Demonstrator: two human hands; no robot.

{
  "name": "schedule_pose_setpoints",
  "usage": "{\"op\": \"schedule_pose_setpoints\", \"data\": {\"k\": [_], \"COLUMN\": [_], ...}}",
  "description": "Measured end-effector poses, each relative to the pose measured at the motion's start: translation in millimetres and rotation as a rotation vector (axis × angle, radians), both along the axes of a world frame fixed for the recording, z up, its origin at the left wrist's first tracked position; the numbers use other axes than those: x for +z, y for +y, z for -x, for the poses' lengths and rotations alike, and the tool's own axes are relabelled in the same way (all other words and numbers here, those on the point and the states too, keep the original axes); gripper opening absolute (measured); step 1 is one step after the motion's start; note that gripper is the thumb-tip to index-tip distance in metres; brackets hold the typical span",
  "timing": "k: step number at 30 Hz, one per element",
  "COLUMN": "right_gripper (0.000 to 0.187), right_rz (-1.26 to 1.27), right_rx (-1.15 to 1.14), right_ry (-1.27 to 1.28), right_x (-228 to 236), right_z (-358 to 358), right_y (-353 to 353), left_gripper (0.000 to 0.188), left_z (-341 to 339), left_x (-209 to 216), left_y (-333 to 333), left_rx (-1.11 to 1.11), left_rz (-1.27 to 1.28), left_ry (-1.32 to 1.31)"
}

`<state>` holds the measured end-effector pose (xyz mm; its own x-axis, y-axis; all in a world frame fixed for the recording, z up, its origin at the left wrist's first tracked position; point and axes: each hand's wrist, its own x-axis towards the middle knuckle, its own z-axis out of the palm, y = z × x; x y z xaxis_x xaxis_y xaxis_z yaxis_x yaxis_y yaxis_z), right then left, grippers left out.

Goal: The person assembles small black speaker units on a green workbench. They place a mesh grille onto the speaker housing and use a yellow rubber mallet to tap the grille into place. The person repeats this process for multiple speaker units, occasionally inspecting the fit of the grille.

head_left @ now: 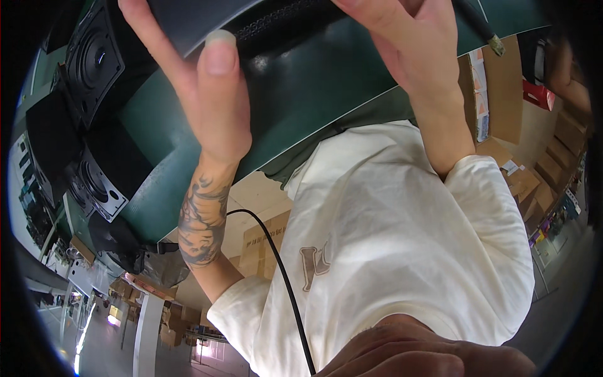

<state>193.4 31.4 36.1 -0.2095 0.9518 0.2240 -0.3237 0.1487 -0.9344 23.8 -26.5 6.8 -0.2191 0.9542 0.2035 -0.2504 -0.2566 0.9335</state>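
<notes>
At the top edge, a black casing (pixel 201 16) with a smooth panel and a perforated strip sits on the dark green table (pixel 301 81), largely cut off by the frame. My left hand (pixel 217 94) grips its left part, with the thumb laid along the near edge and a finger reaching up the side. On the casing's right is my right hand (pixel 418 47), its fingers bent around the end and partly out of the picture. Beyond that hand, a dark rod (pixel 477 25) with a rough yellowish tip sticks out over the table edge.
Several black speakers (pixel 97 60) with round cones crowd the table's left side. A black cable (pixel 279 261) hangs in front of my shirt. Open cardboard boxes (pixel 502 94) stand at the right, near another person's arm (pixel 568 81). One more carton (pixel 257 245) is under the table.
</notes>
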Motion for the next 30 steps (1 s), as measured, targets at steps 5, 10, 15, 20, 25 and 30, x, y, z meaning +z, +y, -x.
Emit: {"op": "schedule_pose_setpoints", "data": {"k": [5, 10, 15, 20, 25, 30], "right_gripper": [0.093, 0.091, 0.089, 0.089, 0.09, 0.089], "right_rz": [0.018, -0.094, -0.112, -0.168, -0.197, -0.138], "right_rx": [0.054, -0.006, -0.021, 0.029, 0.105, 0.17], "right_ry": [0.085, -0.024, -0.023, -0.002, 0.078, 0.114], "right_x": [-7.0, -8.8, -10.1, -16.5, -29.6, -18.0], "right_z": [-4.4, -1.2, 0.6, -3.5, -11.3, -12.6], "right_y": [6.5, 2.5, 3.6, 3.2, 12.0, 9.7], "left_gripper": [0.082, 0.077, 0.074, 0.075, 0.076, 0.075], "left_z": [3.6, 16.6, 11.9, 9.6, 5.7, 9.9], "left_x": [-0.1, -10.7, 1.9, 7.9, 2.0, 4.1], "left_y": [-0.8, 0.3, -0.5, -1.9, -0.5, 1.4], "left_rx": [-0.014, -0.081, 0.009, -0.016, -0.009, -0.025], "left_rz": [-0.035, -0.142, -0.067, -0.06, -0.12, -0.093], "left_ry": [-0.013, -0.093, 0.126, 0.131, 0.097, 0.094]}}
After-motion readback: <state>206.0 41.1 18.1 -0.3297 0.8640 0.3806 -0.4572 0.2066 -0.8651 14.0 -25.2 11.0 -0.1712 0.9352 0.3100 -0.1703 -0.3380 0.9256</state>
